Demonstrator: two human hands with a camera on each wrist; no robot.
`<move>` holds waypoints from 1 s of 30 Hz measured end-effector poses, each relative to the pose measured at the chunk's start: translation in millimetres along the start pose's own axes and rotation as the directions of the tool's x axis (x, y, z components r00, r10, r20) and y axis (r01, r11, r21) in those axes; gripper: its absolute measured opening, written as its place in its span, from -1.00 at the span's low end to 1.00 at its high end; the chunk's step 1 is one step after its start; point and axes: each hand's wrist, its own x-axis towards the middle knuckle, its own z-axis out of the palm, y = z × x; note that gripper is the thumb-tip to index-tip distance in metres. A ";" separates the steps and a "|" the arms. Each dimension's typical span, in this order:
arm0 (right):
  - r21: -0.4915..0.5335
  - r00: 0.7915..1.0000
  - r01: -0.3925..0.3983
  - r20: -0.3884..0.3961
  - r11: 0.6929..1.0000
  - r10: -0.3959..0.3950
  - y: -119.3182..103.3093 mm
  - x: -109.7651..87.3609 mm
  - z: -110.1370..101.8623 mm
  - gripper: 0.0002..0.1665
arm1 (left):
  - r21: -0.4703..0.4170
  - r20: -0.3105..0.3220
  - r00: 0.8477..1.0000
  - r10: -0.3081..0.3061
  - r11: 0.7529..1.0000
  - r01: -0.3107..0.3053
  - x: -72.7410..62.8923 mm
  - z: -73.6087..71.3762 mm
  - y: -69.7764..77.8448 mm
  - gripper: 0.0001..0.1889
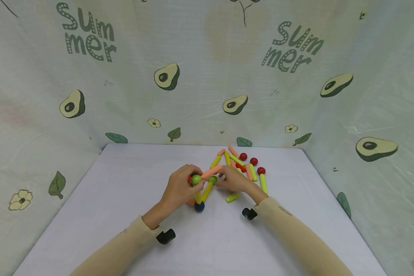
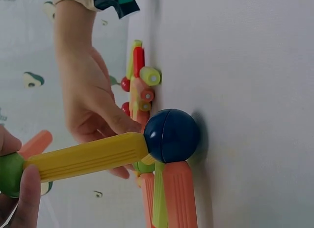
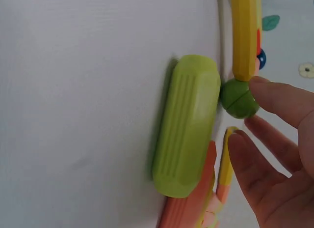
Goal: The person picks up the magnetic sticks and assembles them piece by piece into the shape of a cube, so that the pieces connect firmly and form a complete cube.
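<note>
My left hand pinches a light-green ball joined to an orange rod and a yellow rod. That yellow rod runs down to a dark-blue ball on the table. A second yellow rod links the blue ball to another green ball. At this ball my right hand has its fingers spread, one fingertip touching or nearly touching it. The orange rod's far end lies by the right hand; contact there is unclear. Another orange rod meets the blue ball.
A loose light-green rod lies beside the right hand. Behind it are several orange, yellow and green rods, a red rod and red balls. A printed cloth encloses the white table at the back and sides.
</note>
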 end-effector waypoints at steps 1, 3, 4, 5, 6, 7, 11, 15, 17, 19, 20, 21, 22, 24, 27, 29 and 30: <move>-0.004 1.000 0.011 0.003 1.000 -0.011 0.1 0.9 1.6 -0.51 | -0.005 -0.001 1.000 0.005 1.000 -0.005 -0.2 -0.2 -0.3 -0.77; -0.029 0.999 0.035 0.008 0.999 -0.035 0.1 2.1 4.1 -0.51 | -0.013 0.000 1.000 0.015 1.000 -0.015 -0.5 -0.8 -1.1 -0.77; -0.036 0.999 0.048 0.010 0.998 -0.048 0.0 2.3 5.1 -0.51 | -0.018 0.000 1.000 0.020 1.000 -0.020 -0.5 -1.2 -1.3 -0.77; -0.042 0.998 0.060 0.011 0.997 -0.060 0.0 2.4 5.9 -0.52 | -0.023 0.001 1.000 0.024 0.999 -0.024 -0.6 -1.8 -1.6 -0.77; -0.048 0.997 0.074 0.008 0.996 -0.073 -0.1 2.3 6.5 -0.54 | -0.027 0.004 1.000 0.026 0.999 -0.026 -0.7 -2.4 -2.0 -0.77; -0.055 0.997 0.081 0.005 0.995 -0.081 -0.4 2.1 7.2 -0.55 | -0.030 0.007 1.000 0.027 0.999 -0.027 -0.8 -3.2 -2.4 -0.78; -0.089 0.995 0.100 -0.012 0.991 -0.102 -1.9 -0.4 11.0 -0.61 | -0.046 0.017 1.000 0.025 0.999 -0.024 -1.5 -7.0 -4.9 -0.76; -0.159 0.994 0.086 -0.047 0.984 -0.094 -5.2 -6.1 17.4 -0.64 | -0.045 0.022 1.000 0.015 0.999 -0.014 -1.9 -10.8 -10.4 -0.72; -0.196 0.994 0.063 -0.074 0.979 -0.079 -7.5 -9.4 21.4 -0.65 | -0.038 0.017 1.000 0.013 0.999 -0.012 -2.0 -12.2 -14.1 -0.71; -0.222 0.994 0.031 -0.091 0.975 -0.052 -11.1 -12.5 24.7 -0.65 | -0.028 0.013 1.000 0.006 1.000 -0.006 -2.2 -13.3 -18.3 -0.72; -0.228 0.995 0.017 -0.097 0.974 -0.040 -12.5 -13.9 26.5 -0.66 | -0.024 0.008 1.000 0.003 1.000 -0.003 -2.4 -13.8 -20.6 -0.73; -0.231 0.994 0.004 -0.101 0.973 -0.028 -14.2 -15.1 28.1 -0.67 | -0.021 0.002 1.000 0.004 1.000 -0.004 -2.7 -14.3 -22.7 -0.74; -0.234 0.995 -0.010 -0.103 0.972 -0.015 -16.0 -16.1 29.7 -0.67 | -0.018 -0.005 1.000 0.005 1.000 -0.005 -3.2 -14.7 -25.0 -0.74; -0.229 0.994 -0.026 -0.108 0.973 0.001 -19.5 -17.8 32.1 -0.68 | -0.023 -0.015 1.000 0.008 1.000 -0.009 -4.4 -15.8 -28.3 -0.73; -0.226 0.992 -0.039 -0.125 0.973 0.011 -23.6 -19.8 35.8 -0.70 | -0.036 -0.027 0.999 0.027 0.999 -0.028 -5.6 -16.8 -31.8 -0.73; -0.223 0.990 -0.042 -0.137 0.974 0.011 -25.8 -20.3 37.4 -0.71 | -0.047 -0.025 0.999 0.031 0.998 -0.032 -6.1 -17.4 -32.4 -0.74; -0.227 0.990 -0.044 -0.141 0.973 0.012 -26.6 -20.5 38.1 -0.71 | -0.047 -0.023 0.999 0.030 0.998 -0.031 -6.1 -17.5 -32.9 -0.75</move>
